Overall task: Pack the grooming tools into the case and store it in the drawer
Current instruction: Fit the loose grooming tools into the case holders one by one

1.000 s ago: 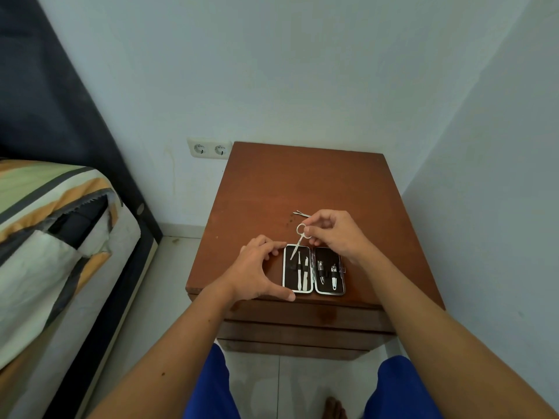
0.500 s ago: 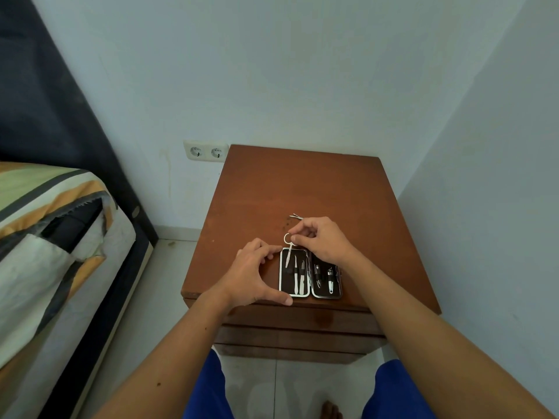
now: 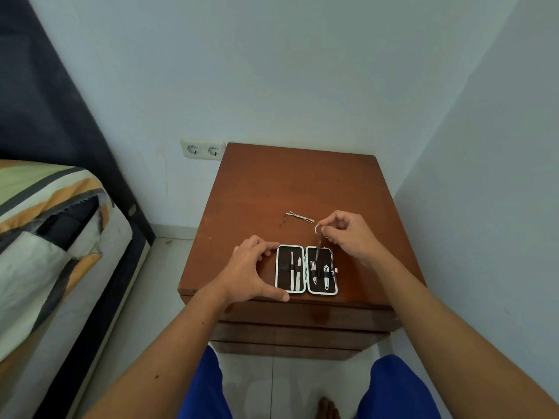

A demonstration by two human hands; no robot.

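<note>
The right hand (image 3: 348,234) pinches a small pair of scissors (image 3: 318,240) by the ring handle, thumb and fingers curled round it, with the blades pointing down into the far end of the right half of the open case (image 3: 306,270). The left hand (image 3: 251,269) braces the case from its left side, thumb along the near corner and fingertips curled at the far corner, so it grips the edge rather than lying flat. The case lies open near the front edge of the worktop (image 3: 302,182), two slim tools strapped in its left half and two clippers in its right. Beyond it, well apart from the case and just left of the right hand, a pair of tweezers (image 3: 300,217) lies loose on the wood. The risk from here, as I judge it, is in the seating — the scissor tips may miss their elastic loop or catch on the neighbouring clipper and leave the tool proud, which would stop the case closing. The case also sits close to the front edge, so a hard push could nudge it off. Compared with half a second ago, the scissors have shifted from over the left half to the right half, and the right hand has drawn rightward, uncovering the tweezers.
</note>
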